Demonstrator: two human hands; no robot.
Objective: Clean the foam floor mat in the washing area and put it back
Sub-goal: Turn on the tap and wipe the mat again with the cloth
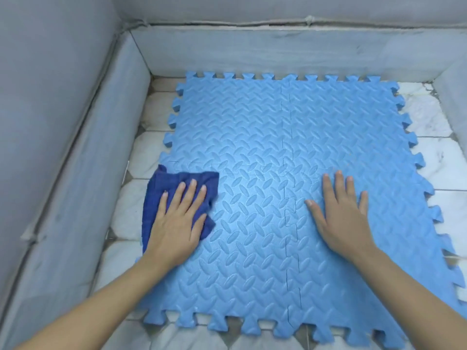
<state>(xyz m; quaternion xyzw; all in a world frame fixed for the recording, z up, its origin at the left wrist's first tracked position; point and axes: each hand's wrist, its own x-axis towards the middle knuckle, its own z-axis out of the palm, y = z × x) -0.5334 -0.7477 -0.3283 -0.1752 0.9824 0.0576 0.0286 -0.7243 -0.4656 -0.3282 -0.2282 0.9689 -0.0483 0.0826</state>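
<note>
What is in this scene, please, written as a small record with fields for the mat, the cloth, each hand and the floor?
mat: blue foam floor mat of interlocking tiles, flat on the floor
cloth: dark blue cloth, at the mat's left edge
left hand: flat on the cloth
right hand: flat, fingers spread, on the bare mat
floor: pale marble tiles, low walls around

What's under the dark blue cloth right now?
The dark blue cloth lies over the left edge of the blue foam mat, pressed flat by the left hand. Mat and floor tiles show around it; whatever lies directly beneath is covered.
</note>
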